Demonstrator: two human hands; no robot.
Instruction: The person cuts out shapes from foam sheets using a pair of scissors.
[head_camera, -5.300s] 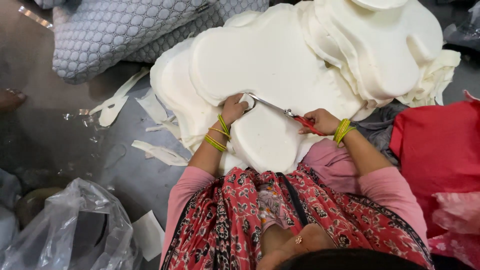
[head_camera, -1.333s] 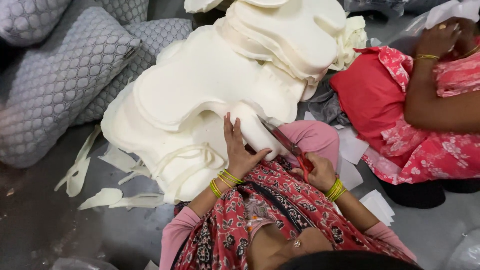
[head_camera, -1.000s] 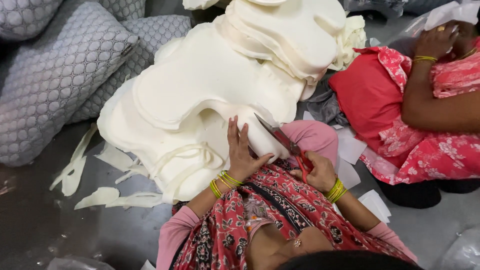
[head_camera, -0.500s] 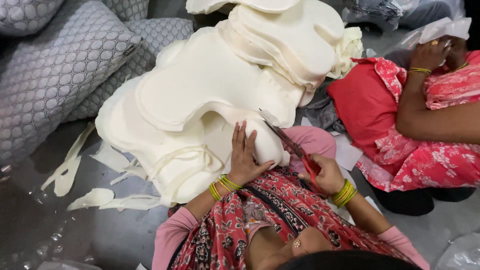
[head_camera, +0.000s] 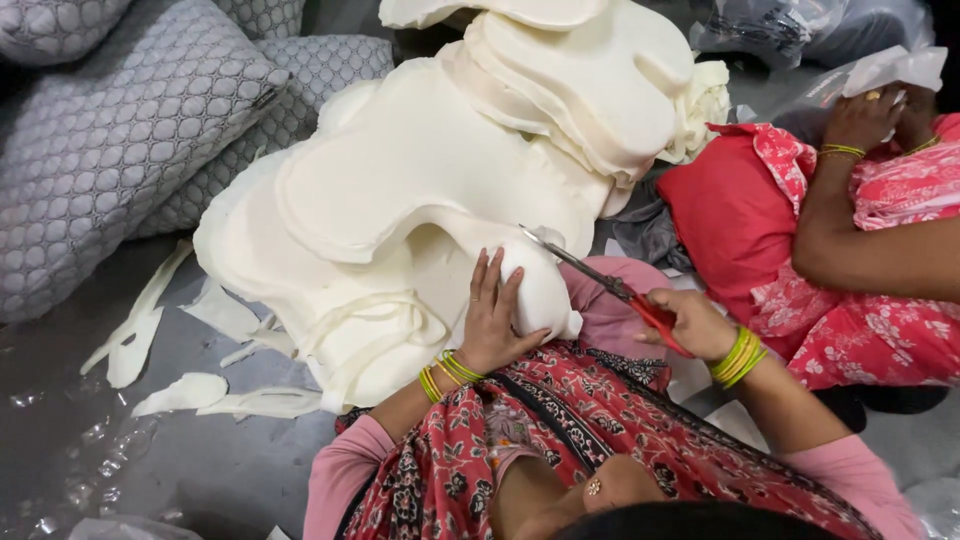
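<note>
The grey floor (head_camera: 90, 460) carried everything; grey patterned cushions (head_camera: 120, 130) lay heaped at the upper left, well apart from the work; a large stack of cream foam sheets (head_camera: 400, 180), cut to a curved outline, filled the middle and ran up to the top edge, seemingly piled so that the layers could be trimmed alike. Another person in red and pink cloth (head_camera: 800, 260) sat at the right, their hands (head_camera: 880, 110) busy with a pale wrapper near the top corner. The foam's lower edge (head_camera: 540, 290) rested against the worker's lap; the left hand (head_camera: 490, 320) lay spread flat on it, fingers fanned, apparently pressing it steady for the blades; the right hand (head_camera: 700, 325) was closed around the red handles of the scissors (head_camera: 600, 280), whose blades pointed up-left and met the foam's edge just beside the left fingertips. Thin foam offcuts (head_camera: 190, 390) were strewn on the floor to the left.
</note>
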